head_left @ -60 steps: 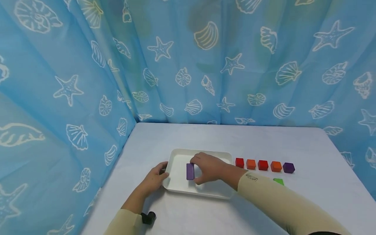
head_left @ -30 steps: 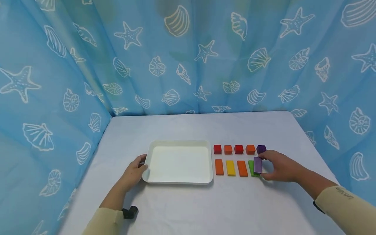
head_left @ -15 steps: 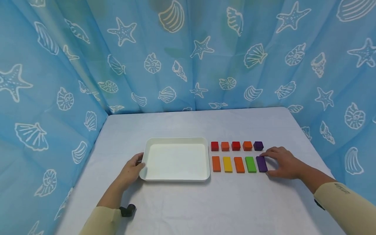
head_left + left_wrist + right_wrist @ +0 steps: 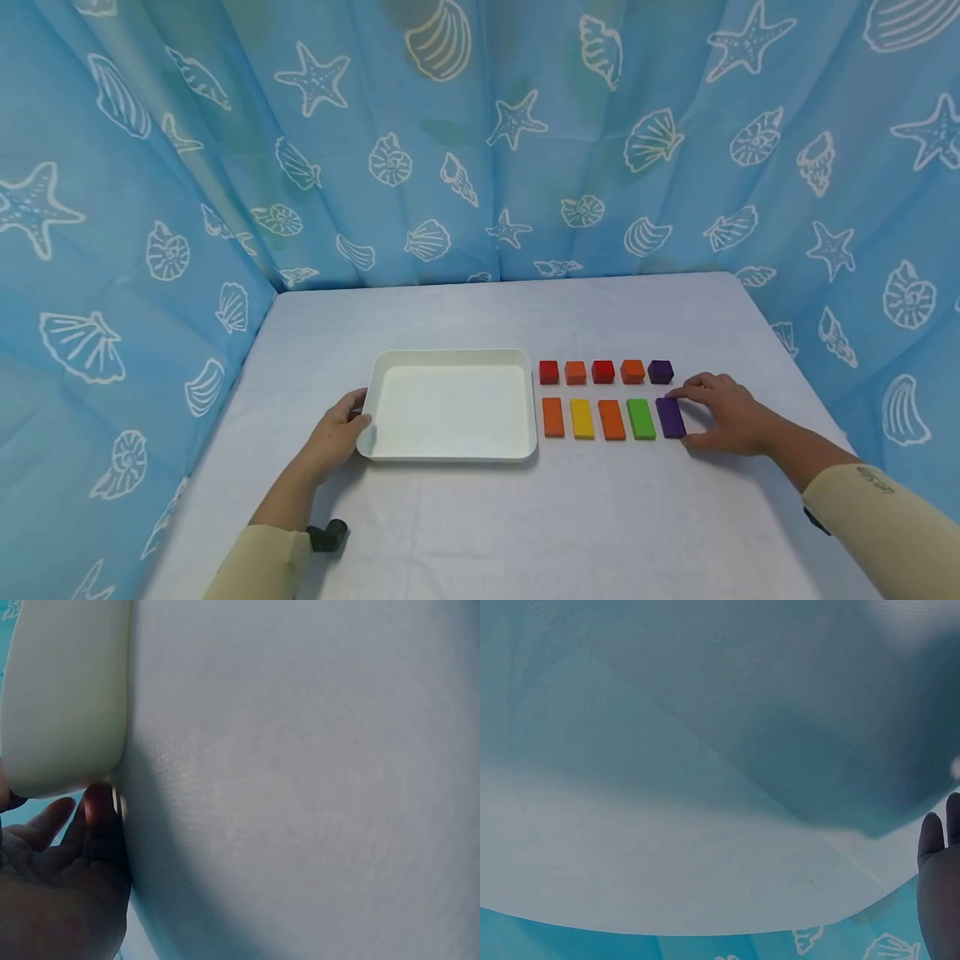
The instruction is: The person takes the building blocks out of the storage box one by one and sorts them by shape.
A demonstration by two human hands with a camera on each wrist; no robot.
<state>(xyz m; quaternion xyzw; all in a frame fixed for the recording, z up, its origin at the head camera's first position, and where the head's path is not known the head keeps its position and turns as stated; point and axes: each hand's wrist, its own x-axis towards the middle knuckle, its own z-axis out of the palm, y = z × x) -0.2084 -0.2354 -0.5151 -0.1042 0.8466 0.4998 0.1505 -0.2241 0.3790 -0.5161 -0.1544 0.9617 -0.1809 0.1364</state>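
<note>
My left hand (image 4: 335,435) holds the left side of a shallow white tray (image 4: 450,458), its thumb on the rim. In the left wrist view, fingertips touch the outer wall of the tray (image 4: 67,697). A flat purple rectangular block (image 4: 671,417) lies on the table, last on the right in the front row. My right hand (image 4: 731,419) pinches that block by its far and near ends, between fingers and thumb. In the right wrist view, only part of the right hand (image 4: 939,892) shows at the edge, and the block is out of sight.
Left of the purple block lie green (image 4: 641,419), orange (image 4: 612,420), yellow (image 4: 582,419) and another orange flat block (image 4: 553,417). Behind them runs a row of small cubes, ending in a purple cube (image 4: 661,372). A shell-patterned blue curtain (image 4: 480,167) borders the white table (image 4: 480,525).
My right hand has carried the purple block from over the tray to the right end of the front row and set it down beside the green one. The left hand stays at the tray.
</note>
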